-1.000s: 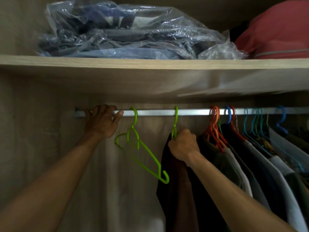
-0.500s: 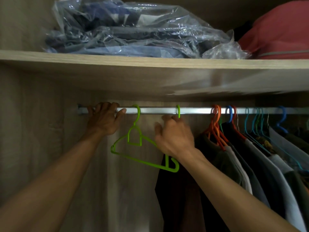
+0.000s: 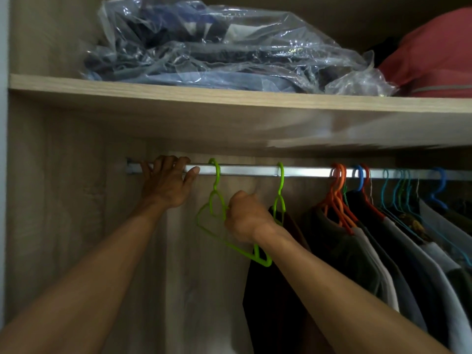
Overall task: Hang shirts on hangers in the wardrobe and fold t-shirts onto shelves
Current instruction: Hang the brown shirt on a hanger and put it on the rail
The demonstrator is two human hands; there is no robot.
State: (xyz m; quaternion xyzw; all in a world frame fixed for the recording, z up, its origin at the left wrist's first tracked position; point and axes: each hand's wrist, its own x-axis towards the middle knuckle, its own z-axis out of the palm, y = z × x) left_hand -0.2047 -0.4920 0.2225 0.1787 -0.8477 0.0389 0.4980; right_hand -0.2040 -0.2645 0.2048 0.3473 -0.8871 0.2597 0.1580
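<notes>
We saw the empty green hanger (image 3: 217,200) hooked on the rail (image 3: 255,171), our right hand (image 3: 245,215) closed around its frame. Our left hand (image 3: 166,182) gripped the rail's left end. Just right hung a dark shirt (image 3: 275,290), then crowded shirts (image 3: 383,251). Above, a wooden shelf (image 3: 178,94) carried bagged clothes (image 3: 217,47).

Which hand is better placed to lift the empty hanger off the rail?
Right. The right hand already grips the empty hanger; the left hand is holding the rail.
</notes>
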